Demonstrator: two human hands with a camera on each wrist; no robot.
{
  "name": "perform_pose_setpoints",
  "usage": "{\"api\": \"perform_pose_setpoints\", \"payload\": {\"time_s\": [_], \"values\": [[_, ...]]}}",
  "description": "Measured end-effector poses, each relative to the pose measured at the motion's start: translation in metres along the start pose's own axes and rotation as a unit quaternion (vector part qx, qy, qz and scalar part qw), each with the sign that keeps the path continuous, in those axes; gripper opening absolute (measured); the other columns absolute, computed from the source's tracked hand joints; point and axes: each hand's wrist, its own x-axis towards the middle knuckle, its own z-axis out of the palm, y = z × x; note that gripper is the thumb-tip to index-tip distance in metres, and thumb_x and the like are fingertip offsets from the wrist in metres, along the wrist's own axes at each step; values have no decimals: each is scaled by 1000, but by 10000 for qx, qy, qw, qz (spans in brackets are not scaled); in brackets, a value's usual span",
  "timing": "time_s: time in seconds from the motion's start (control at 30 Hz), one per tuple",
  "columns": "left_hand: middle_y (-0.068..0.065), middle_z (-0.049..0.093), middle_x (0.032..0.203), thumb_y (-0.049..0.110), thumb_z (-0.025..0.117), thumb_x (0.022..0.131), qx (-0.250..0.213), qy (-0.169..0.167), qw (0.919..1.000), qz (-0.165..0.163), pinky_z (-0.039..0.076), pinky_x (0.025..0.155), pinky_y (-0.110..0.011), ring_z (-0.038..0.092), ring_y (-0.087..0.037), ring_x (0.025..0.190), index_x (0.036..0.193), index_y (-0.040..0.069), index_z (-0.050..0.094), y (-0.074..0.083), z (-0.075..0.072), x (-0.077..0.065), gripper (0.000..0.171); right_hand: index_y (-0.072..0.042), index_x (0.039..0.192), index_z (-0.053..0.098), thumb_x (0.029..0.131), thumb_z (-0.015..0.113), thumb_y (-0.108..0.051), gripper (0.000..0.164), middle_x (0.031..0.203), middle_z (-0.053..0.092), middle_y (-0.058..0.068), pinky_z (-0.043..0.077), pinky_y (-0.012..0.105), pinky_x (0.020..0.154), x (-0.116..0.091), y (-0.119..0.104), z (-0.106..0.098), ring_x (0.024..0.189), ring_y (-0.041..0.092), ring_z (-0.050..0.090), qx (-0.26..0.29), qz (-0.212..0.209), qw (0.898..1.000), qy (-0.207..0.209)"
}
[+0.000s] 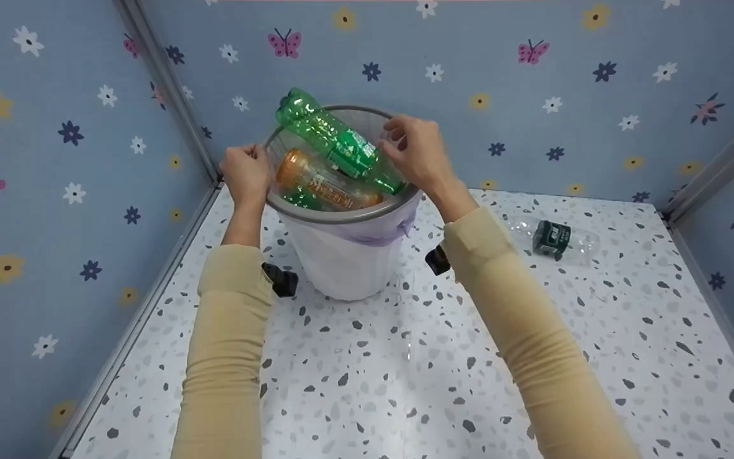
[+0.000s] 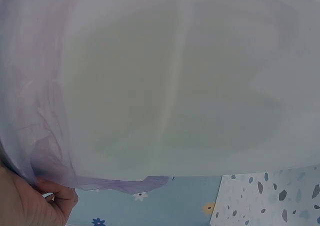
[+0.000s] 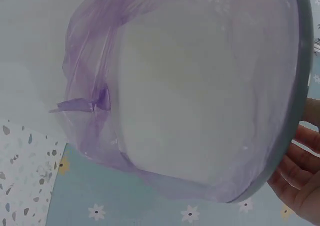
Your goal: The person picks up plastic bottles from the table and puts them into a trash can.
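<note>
A white trash bin [image 1: 348, 261] with a grey rim [image 1: 341, 217] stands on the floor, lined with a thin purple trash bag [image 1: 383, 234]. At the rim's left side my left hand [image 1: 247, 173] has its fingers curled, pinching the edge of the bag; the left wrist view shows this hand [image 2: 42, 201] against the purple film. My right hand [image 1: 421, 153] is over the right rim, fingers loosely bent and thumb apart, nothing seen between them. Inside the bin lie a green plastic bottle [image 1: 322, 131], sticking out at upper left, and an orange-labelled bottle [image 1: 335, 190].
A clear plastic bottle with a dark green label [image 1: 553, 240] lies on the speckled floor [image 1: 367, 382] at the right. Blue flowered walls [image 1: 456, 89] stand behind the bin and on both sides. A knot [image 3: 95, 105] gathers the bag on its outer side.
</note>
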Motion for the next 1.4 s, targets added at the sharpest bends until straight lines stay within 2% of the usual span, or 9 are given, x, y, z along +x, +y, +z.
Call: {"api": "perform_pose_setpoints", "payload": {"time_s": [0.07,0.3,0.5,0.67,0.77,0.9,1.13,1.33,1.4], "values": [[3,31,47,16,44,91,33,-22,10000,-3,22,45,-25,28,-7,41,52,11,35,0,-1,0,40,-1,101,62,84,59,-14,22,88,62,11,45,24,68,-4,4,-2,74,17,56,88,-139,9995,258],[-4,52,68,18,43,92,-8,-107,9998,-179,31,51,-24,40,-9,52,81,1,64,1,0,0,29,1,97,62,84,58,-10,17,82,62,11,46,25,62,-17,22,-11,70,17,57,308,-381,9951,860],[-6,55,72,17,43,92,41,-101,9998,-163,33,53,-25,42,-10,55,85,1,66,1,-1,0,30,1,94,63,84,59,-11,16,79,62,11,47,29,61,-31,44,-19,66,18,56,286,-713,9885,1305],[-11,63,94,16,43,92,-3,-162,9997,-203,41,60,-25,52,-12,66,102,3,65,2,-2,2,28,1,95,63,84,59,-11,16,80,62,10,47,29,62,-41,65,-23,68,17,56,275,-857,9846,1496],[-9,61,75,17,43,92,-36,-164,9996,-210,38,55,-25,48,-12,58,84,2,67,2,-1,2,29,1,96,63,84,59,-11,17,82,62,10,47,30,64,-48,80,-25,70,17,57,248,-763,9855,1494],[1,37,51,16,43,91,-49,-88,9999,-99,27,46,-24,33,-8,43,63,4,53,1,-1,0,32,1,97,62,84,60,-11,18,83,61,12,47,33,65,-60,104,-30,70,20,57,33,-624,9876,1442],[3,27,48,14,43,90,-69,-10,10000,50,22,43,-24,26,-8,41,53,10,33,1,-1,0,38,2,100,61,85,59,-11,20,85,60,16,46,38,69,-81,149,-37,74,26,56,-465,-115,9911,1244],[3,33,48,15,44,91,-150,-57,9999,-55,25,44,-23,31,-8,42,54,9,39,1,-1,1,38,1,103,58,85,58,-11,22,94,59,18,43,41,73,-96,177,-42,82,28,54,-805,207,9916,986],[2,38,51,16,45,91,-152,-64,9998,-107,27,45,-23,33,-8,44,57,6,49,0,-1,1,35,2,104,57,85,58,-11,23,97,58,18,43,42,74,-100,186,-43,84,30,54,-871,222,9918,905]]}}
